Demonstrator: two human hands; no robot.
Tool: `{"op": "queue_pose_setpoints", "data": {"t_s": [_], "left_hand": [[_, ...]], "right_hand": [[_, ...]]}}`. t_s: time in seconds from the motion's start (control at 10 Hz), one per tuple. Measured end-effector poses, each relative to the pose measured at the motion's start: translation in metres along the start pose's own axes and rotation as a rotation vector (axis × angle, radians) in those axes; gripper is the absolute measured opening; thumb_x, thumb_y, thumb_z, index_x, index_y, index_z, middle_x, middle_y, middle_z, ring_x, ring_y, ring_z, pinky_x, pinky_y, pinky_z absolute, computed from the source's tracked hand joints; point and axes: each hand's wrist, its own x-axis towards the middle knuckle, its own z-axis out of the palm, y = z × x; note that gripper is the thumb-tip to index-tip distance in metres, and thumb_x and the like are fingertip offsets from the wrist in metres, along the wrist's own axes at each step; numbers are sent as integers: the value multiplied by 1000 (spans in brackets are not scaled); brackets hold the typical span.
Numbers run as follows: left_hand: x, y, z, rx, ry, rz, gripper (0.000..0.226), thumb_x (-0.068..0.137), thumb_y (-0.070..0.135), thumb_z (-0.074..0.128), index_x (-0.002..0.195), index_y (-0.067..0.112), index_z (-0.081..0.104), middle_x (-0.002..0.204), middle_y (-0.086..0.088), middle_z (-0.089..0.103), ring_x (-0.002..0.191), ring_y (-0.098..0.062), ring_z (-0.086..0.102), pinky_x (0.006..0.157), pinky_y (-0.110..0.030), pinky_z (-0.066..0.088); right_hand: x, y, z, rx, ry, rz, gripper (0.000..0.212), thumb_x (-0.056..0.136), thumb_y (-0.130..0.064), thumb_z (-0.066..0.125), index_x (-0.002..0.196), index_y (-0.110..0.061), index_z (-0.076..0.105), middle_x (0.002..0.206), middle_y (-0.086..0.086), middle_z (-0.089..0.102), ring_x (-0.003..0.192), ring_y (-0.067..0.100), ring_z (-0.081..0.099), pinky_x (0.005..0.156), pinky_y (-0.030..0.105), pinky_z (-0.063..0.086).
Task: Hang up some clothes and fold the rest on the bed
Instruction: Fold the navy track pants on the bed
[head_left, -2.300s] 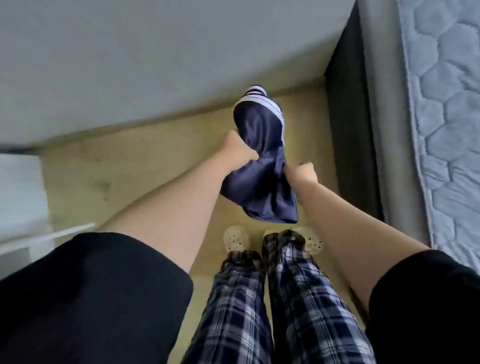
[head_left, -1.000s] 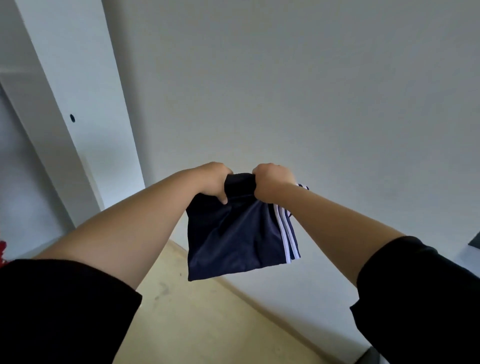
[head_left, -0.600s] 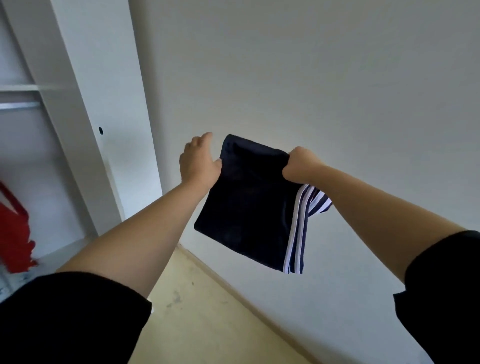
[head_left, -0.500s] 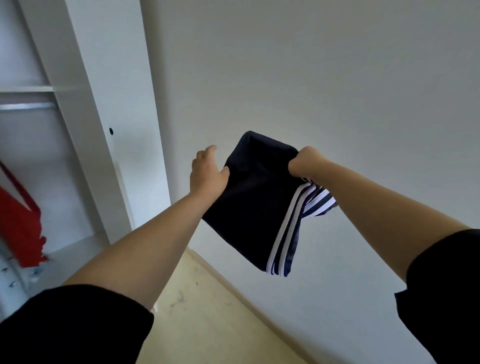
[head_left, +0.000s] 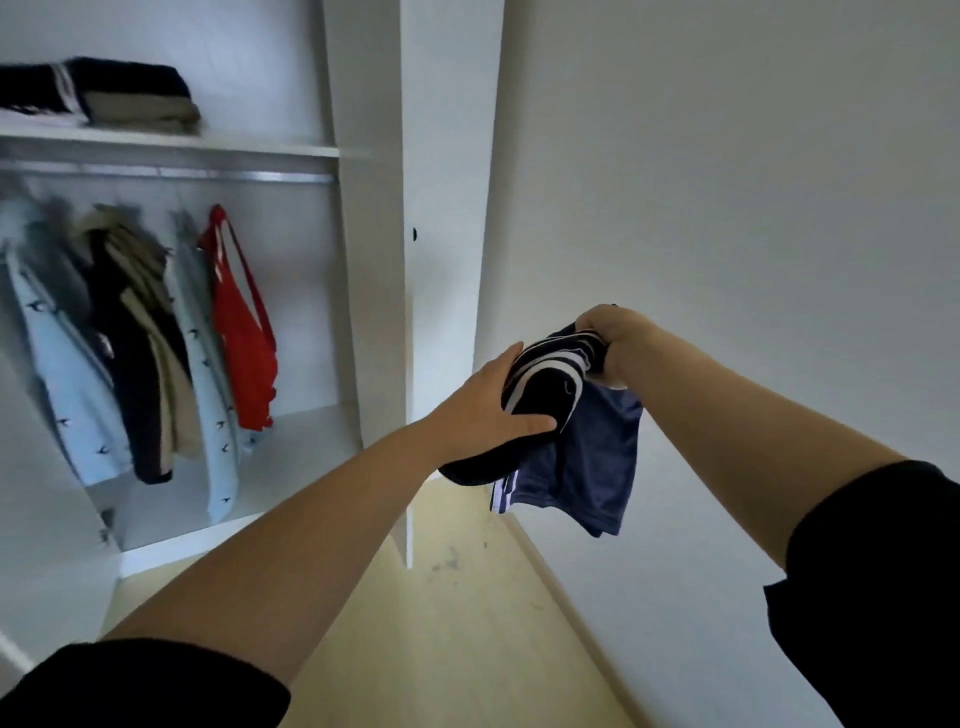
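Navy shorts with white side stripes (head_left: 582, 447) hang folded over in mid air in front of the white wall. My right hand (head_left: 613, 332) grips their upper edge from above, fingers curled round the fabric. My left hand (head_left: 488, 405) lies flat against the left side of the folded fabric, thumb stretched along it. To the left stands the open white wardrobe (head_left: 363, 260). Several garments hang from its rail (head_left: 171, 174), among them a red top (head_left: 241, 332) and a light blue patterned shirt (head_left: 67, 374).
Folded clothes (head_left: 98, 96) lie on the wardrobe's top shelf (head_left: 218, 143). The wardrobe's side panel (head_left: 447, 218) stands between the hanging space and my hands. Pale wooden floor (head_left: 447, 623) runs below, along the white wall (head_left: 753, 182).
The view has swung left, so the wardrobe's inside with the hanging clothes shows. The shorts have been folded over, and my left hand now lies flat on them.
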Motion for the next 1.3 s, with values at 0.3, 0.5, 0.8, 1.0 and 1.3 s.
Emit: {"op": "queue_pose_setpoints", "data": {"t_s": [0.3, 0.5, 0.8, 1.0, 1.3], "left_hand": [[-72, -99, -127, 630, 528, -235, 130, 59, 67, 73, 151, 21, -7, 160, 5, 0, 147, -17, 3, 116, -53, 10], [-88, -144, -235, 745, 743, -318, 116, 71, 50, 72, 150, 22, -9, 157, 0, 14, 145, -21, 14, 114, -54, 13], [-53, -216, -382, 742, 785, -186, 88, 79, 39, 66, 149, 31, 14, 119, 2, 59, 103, -22, 59, 79, -38, 53], [14, -262, -455, 866, 777, -106, 108, 71, 44, 75, 152, 25, 6, 122, -3, 55, 107, -22, 57, 91, -37, 48], [111, -310, -592, 669, 681, -308, 101, 73, 24, 69, 146, 46, 2, 93, 9, 63, 85, -15, 61, 75, -30, 52]], "right_hand": [[-17, -24, 214, 17, -290, -176, 27, 100, -15, 34, 73, -15, 34, 79, 1, 38, 66, 13, 42, 56, 27, 42], [-32, -62, 328, 88, -451, -228, 22, 98, -10, 35, 77, -14, 39, 81, 1, 41, 67, 12, 46, 42, 23, 50], [6, -124, 438, 304, -489, -151, 17, 98, -8, 40, 114, -11, 42, 100, 7, 48, 77, 19, 54, 46, 20, 52], [74, -196, 503, 336, -527, -157, 21, 95, -10, 50, 116, -6, 50, 113, 16, 53, 88, 27, 57, 72, 31, 53], [175, -301, 609, 304, -616, -273, 15, 94, -5, 48, 80, -9, 47, 79, 7, 49, 69, 18, 52, 48, 21, 51]]}}
